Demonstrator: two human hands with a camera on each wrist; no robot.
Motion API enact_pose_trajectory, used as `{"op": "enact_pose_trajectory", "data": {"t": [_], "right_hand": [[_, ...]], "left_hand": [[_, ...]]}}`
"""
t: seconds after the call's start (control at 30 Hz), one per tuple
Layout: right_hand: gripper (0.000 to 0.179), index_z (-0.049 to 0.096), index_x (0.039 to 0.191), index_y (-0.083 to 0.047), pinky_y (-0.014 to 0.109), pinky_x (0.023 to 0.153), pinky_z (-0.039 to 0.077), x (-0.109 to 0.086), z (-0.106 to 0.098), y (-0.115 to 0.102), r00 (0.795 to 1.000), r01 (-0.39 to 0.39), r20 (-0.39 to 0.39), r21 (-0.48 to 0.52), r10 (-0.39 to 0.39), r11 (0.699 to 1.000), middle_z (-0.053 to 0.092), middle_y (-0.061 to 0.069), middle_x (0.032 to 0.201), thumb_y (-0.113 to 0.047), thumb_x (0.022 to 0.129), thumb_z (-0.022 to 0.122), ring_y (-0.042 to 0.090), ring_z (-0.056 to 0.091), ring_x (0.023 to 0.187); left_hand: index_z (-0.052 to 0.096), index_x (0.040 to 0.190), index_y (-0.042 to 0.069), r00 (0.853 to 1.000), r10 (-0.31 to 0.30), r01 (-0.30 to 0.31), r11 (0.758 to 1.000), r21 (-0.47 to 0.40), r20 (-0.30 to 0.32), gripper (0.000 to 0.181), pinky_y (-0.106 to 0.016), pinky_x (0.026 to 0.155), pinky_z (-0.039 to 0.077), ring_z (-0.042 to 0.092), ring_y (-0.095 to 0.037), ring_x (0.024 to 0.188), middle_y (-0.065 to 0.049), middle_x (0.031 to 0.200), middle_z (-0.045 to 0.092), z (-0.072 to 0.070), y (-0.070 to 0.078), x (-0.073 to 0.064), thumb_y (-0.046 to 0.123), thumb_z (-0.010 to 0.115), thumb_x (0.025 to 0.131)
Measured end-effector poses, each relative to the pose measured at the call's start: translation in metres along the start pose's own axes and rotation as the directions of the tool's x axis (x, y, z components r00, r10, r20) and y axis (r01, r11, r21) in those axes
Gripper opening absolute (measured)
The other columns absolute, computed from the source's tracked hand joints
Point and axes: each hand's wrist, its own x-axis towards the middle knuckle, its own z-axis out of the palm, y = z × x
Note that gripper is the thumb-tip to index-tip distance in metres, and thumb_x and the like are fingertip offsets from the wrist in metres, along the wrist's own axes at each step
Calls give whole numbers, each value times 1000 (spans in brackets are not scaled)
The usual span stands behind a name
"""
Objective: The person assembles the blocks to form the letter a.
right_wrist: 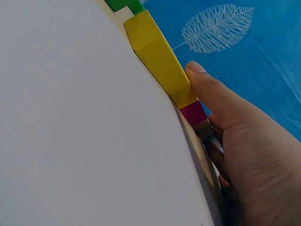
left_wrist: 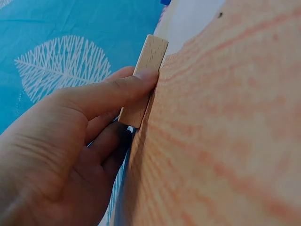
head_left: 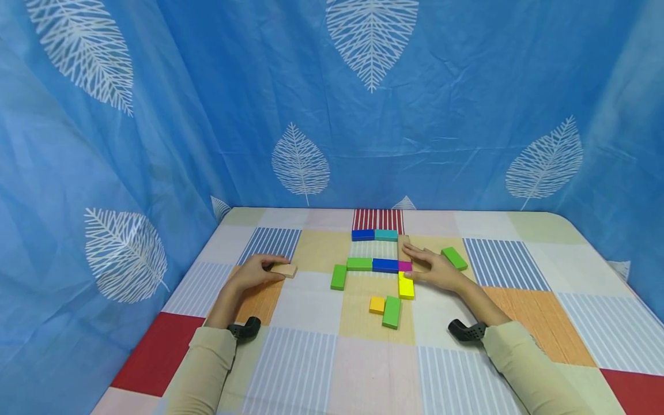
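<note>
My left hand pinches a plain wooden block between thumb and fingers, low over the tablecloth; the left wrist view shows the thumb lying across its broad face. On the other side, my right hand reaches over a column of blocks. Its thumb touches the yellow block, while the fingers extend to another wooden block farther back. Between those two sits a small magenta block. In the right wrist view the fingertips are partly hidden behind the hand.
Blue and green blocks form a row left of the magenta one. Behind stand a dark blue and a turquoise block. Other green blocks and an orange block lie around. A blue curtain surrounds the table.
</note>
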Motion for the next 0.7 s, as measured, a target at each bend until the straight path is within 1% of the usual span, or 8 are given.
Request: {"op": "enact_pose_trajectory", "data": {"t": [0.1,0.2,0.27,0.37,0.43,0.5,0.6,0.7], "right_hand": [[73,41,140,-16,64,103,11,0,0,0,1000,-1,3,1,1,1000,33,7,146,-43,79,71,47,21,131],[73,41,140,-17,64,104,10,0,0,-1,1000,-4,7,3,4,1000,33,7,146,-43,79,71,46,21,131],[73,42,140,-17,65,103,10,0,0,-1,1000,-5,8,2,5,1000,33,6,146,-43,79,71,47,21,131],[73,41,140,-17,65,103,10,-1,0,-1,1000,-5,8,0,5,1000,33,7,146,-43,79,71,47,21,131],[73,41,141,-17,65,103,11,0,0,-1,1000,-3,9,1,3,1000,33,6,146,-42,79,71,47,21,131],[73,41,141,-17,64,103,11,0,-1,-1,1000,-3,10,3,3,1000,33,6,146,-43,79,71,47,21,131],[73,41,141,-17,65,103,10,0,-1,-1,1000,0,10,3,0,1000,33,5,146,-42,79,71,47,20,131],[73,41,141,-16,65,103,9,1,-2,-1,1000,1,9,2,-1,1000,33,5,146,-42,79,71,47,20,131]], "left_hand": [[68,112,6,1000,3,-3,1000,16,-12,36,-43,92,45,53,-31,111,-12,115,62,1,1,0,15,75,77],[69,110,7,1000,-10,10,1000,8,-22,36,-43,92,45,54,-30,109,-12,113,63,3,5,0,17,77,76],[70,109,10,999,-30,30,1000,-4,-26,37,-44,94,43,54,-29,111,-9,114,63,4,11,0,20,78,74],[70,110,13,999,-35,34,998,-58,-17,38,-46,98,39,50,-28,117,-7,118,61,9,21,3,23,78,74],[69,110,13,1000,1,-2,997,-80,-5,38,-47,100,37,49,-28,119,-7,120,61,14,31,7,23,78,74],[69,110,13,998,55,-54,995,-82,18,38,-45,100,38,50,-25,117,-6,119,61,21,44,11,22,78,74],[70,109,15,991,126,-125,991,-37,43,38,-42,97,41,55,-21,111,-2,113,65,37,66,17,23,79,74],[70,108,17,983,169,-172,985,29,67,36,-38,95,44,57,-15,107,3,109,66,58,88,19,25,78,74]]}}
